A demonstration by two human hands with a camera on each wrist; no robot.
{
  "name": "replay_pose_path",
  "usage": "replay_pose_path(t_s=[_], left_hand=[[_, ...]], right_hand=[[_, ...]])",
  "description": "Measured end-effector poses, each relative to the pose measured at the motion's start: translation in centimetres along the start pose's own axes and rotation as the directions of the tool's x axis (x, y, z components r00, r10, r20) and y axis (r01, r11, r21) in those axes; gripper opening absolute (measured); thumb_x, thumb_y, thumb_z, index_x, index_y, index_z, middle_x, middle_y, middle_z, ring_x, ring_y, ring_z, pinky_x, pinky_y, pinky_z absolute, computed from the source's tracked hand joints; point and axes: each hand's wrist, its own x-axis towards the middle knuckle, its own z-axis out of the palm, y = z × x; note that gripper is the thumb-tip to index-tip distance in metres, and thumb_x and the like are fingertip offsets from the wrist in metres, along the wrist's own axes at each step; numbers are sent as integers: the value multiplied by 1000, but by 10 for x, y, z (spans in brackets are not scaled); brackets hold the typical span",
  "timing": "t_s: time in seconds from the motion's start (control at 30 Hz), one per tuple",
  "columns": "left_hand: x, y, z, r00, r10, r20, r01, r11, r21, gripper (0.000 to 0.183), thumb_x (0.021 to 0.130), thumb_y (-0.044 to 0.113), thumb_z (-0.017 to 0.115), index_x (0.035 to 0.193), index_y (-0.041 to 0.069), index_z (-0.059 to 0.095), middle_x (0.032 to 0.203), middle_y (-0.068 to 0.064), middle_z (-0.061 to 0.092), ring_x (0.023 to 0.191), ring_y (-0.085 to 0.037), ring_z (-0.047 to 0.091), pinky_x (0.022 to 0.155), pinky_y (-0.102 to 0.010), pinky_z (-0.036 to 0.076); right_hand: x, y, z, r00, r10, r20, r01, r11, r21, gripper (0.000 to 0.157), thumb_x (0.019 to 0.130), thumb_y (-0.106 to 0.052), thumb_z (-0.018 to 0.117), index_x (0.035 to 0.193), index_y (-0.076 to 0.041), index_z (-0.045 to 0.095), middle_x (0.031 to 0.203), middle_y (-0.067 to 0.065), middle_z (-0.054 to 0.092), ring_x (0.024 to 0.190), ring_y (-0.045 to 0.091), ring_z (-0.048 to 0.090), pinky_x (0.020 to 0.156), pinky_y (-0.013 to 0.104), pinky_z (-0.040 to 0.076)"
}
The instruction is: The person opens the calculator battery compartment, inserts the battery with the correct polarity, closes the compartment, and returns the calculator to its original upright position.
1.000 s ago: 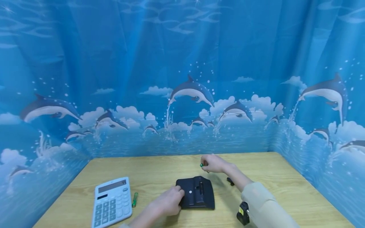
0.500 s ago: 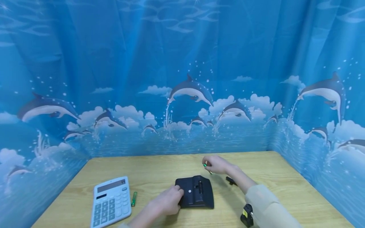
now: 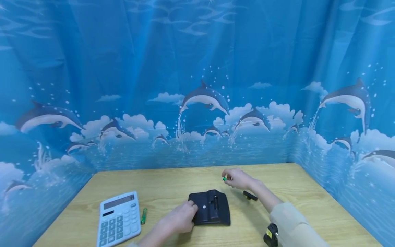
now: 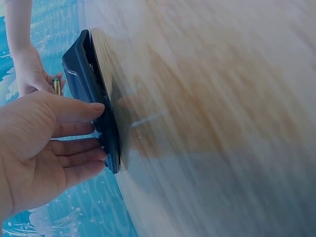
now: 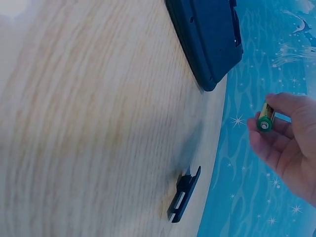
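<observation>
A black calculator [image 3: 220, 212] lies back side up on the table, its narrow battery slot [image 3: 216, 202] uncovered. My left hand [image 3: 182, 216] holds its left edge; in the left wrist view the thumb and fingertips meet the calculator's rim. Beyond it, raised above the table, my right hand [image 3: 239, 179] pinches a small green-and-gold battery [image 5: 266, 117] between thumb and fingers. One end of the battery faces the right wrist camera. The small black battery cover [image 3: 250, 196] rests on the table below the right forearm.
At the left lies a light blue calculator [image 3: 118, 219] with its display lit. Beside it is a second green battery [image 3: 143, 216]. A blue dolphin-print curtain [image 3: 197, 68] surrounds the wooden table [image 3: 160, 185] at the back and sides.
My right hand has drifted slightly right with the battery, whose tilt has changed between the fingers. The left hand keeps its place on the black calculator.
</observation>
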Motion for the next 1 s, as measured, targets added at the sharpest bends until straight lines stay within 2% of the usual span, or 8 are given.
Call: replay_pose_path(t_s=[0.13, 0.3, 0.63, 1.0], left_hand=[[1, 0, -1, 1000, 4, 15, -4, 1000, -20, 31, 70, 4, 72, 99, 4, 64, 86, -2, 55, 80, -10, 52, 76, -27, 50], [1, 0, 0, 1000, -5, 24, 6, 999, -33, 33, 70, 4, 72, 101, 4, 64, 87, -2, 55, 81, -9, 52, 78, -27, 50], [1, -1, 1, 1000, 20, -20, -20, 1000, -3, 36, 67, 4, 72, 102, 5, 64, 85, -2, 54, 81, -11, 52, 77, -28, 49], [1, -1, 0, 1000, 20, -12, -20, 1000, -15, 34, 66, 4, 73, 98, 6, 63, 86, -1, 51, 78, -11, 50, 74, -28, 49]], right_hand=[[-2, -1, 0, 1000, -14, -12, 14, 999, -41, 20, 86, -6, 62, 105, -1, 61, 77, -4, 57, 66, 8, 52, 57, 24, 45], [-6, -2, 0, 999, -41, -10, 40, 997, -72, 9, 86, -9, 63, 95, -7, 63, 80, -5, 58, 68, 8, 51, 58, 26, 44], [-9, -5, 2, 996, -87, -16, 86, 992, -96, 10, 85, -9, 65, 94, -6, 67, 91, 0, 62, 81, 15, 57, 68, 29, 49], [-16, -12, 3, 996, -83, -6, 83, 994, -74, 11, 83, -6, 66, 93, -2, 68, 90, 0, 58, 84, 18, 58, 70, 25, 50]])
